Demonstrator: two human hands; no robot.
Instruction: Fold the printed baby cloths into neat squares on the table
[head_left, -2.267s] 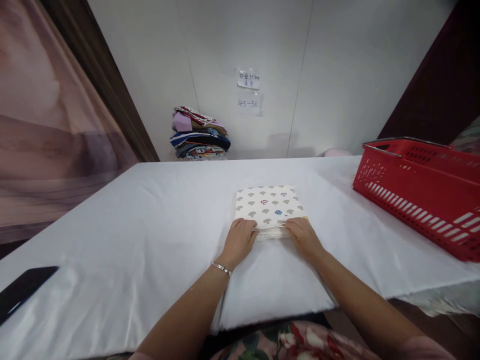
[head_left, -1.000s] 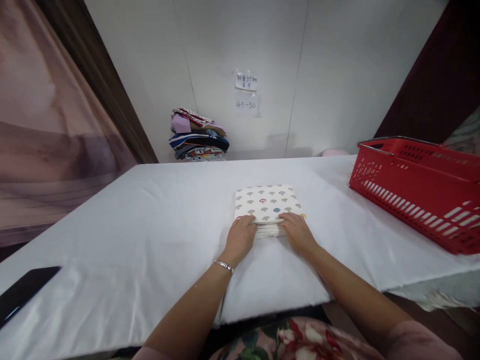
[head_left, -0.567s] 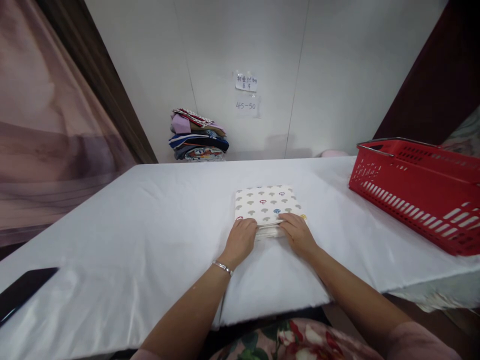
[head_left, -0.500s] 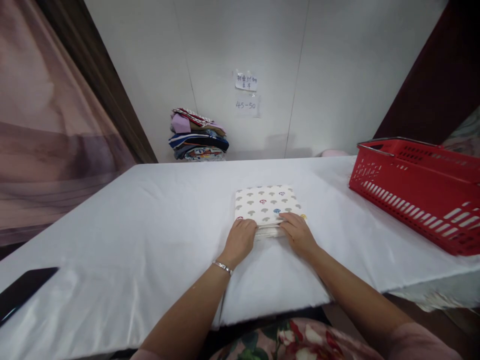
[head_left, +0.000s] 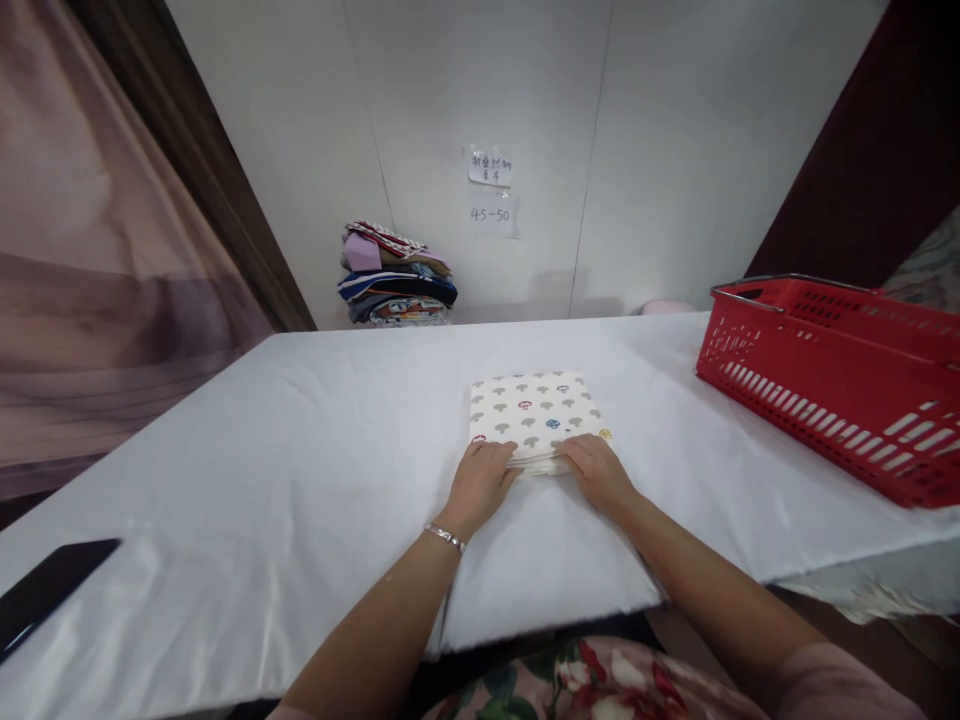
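Note:
A white cloth [head_left: 536, 405] printed with grey and coloured mushrooms lies folded into a thick, near-square pad on the white-covered table. My left hand [head_left: 484, 474] grips its near left corner, fingers on top and thumb at the front edge. At the near right corner, my right hand [head_left: 598, 470] holds the same edge, its fingertips resting on the top layer and its thumb hidden. Between the hands, the stacked layers of the fold show along the front. A silver bracelet [head_left: 445, 537] circles my left wrist.
A red plastic basket [head_left: 825, 390] with a metal handle stands at the table's right. Folded fabrics [head_left: 397, 275] are piled beyond the far edge, by the wall. A dark phone-like slab [head_left: 56, 585] lies at the near left. Paper notes [head_left: 492, 214] hang on the wall.
The cloth's near edge has come down, and its front layers now lie closer together. Both hands have shifted only slightly, still at the near corners.

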